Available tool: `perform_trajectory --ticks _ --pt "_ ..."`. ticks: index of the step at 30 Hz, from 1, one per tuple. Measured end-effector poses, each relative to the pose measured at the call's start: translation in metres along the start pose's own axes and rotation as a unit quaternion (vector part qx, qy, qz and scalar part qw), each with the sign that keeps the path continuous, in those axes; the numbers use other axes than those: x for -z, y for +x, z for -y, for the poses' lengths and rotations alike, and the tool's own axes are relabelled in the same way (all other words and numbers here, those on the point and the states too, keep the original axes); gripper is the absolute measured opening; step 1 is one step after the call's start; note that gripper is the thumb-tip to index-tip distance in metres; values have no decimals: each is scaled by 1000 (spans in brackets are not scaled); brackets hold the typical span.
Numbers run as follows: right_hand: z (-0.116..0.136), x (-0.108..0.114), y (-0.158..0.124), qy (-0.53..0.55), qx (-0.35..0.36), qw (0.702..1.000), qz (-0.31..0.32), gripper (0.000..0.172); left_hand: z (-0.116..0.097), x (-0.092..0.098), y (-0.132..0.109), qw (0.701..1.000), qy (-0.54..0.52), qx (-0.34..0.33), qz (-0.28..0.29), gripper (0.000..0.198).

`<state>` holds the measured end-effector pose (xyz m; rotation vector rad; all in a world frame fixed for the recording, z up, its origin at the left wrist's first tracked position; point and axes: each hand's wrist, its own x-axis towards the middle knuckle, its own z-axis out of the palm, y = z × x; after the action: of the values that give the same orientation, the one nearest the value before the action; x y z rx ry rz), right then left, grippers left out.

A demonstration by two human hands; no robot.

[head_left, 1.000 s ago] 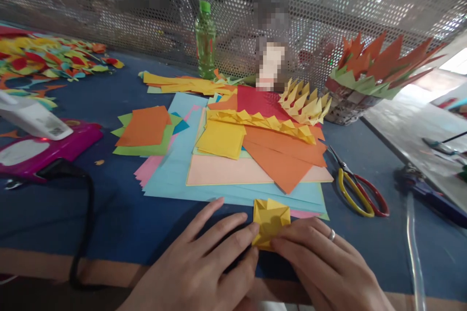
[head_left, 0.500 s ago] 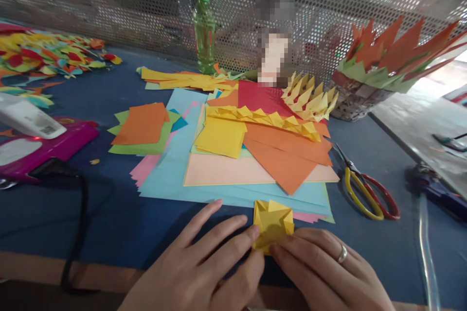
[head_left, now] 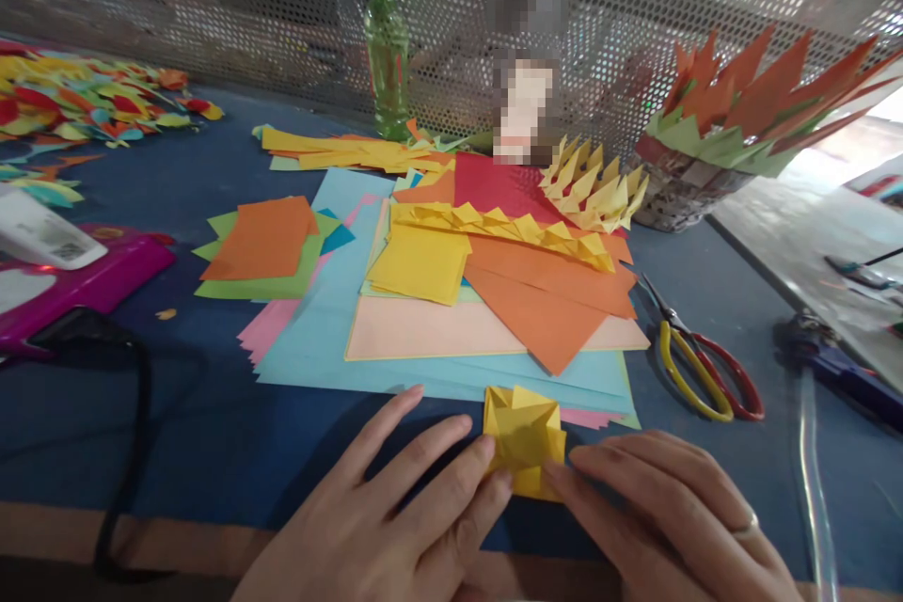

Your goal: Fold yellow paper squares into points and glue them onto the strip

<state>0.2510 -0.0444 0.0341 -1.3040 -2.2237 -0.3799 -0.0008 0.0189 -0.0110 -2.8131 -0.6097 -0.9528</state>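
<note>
Bottom centre of the frame, one folded yellow paper piece [head_left: 523, 433] lies flat on the blue table [head_left: 212, 433], just below the edge of the light blue sheet [head_left: 317, 348]. Its long axis runs bottom to top of the frame, with the notched, peaked end pointing up toward the paper stack. The left hand [head_left: 395, 517] comes in from the lower left, fingers spread and flat, two fingertips pressing the piece's left edge. The right hand [head_left: 670, 517], one ring [head_left: 746, 524] on it, presses fingertips on the lower right corner; neither hand closes around the piece. Its near edge is hidden under those fingertips, and both wrists are cut off at the bottom. One pair of scissors [head_left: 695, 362] with yellow and red handles lies at centre right, well apart from the hands. One green bottle [head_left: 387, 56] stands top centre against the mesh, where blurred patches cannot be made out.
</note>
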Motion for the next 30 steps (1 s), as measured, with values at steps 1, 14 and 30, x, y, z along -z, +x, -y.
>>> perform_trajectory --ticks 1,14,30 --pt "-1 -1 0 -7 15 1000 1 22 -1 1 0 1000 -4 0 -3 42" --pt "7 -23 1 13 32 999 -24 24 -2 -4 2 1000 6 6 -2 41" --pt "-1 -16 0 19 52 998 28 20 -6 -6 -3 997 -29 37 -61 44"
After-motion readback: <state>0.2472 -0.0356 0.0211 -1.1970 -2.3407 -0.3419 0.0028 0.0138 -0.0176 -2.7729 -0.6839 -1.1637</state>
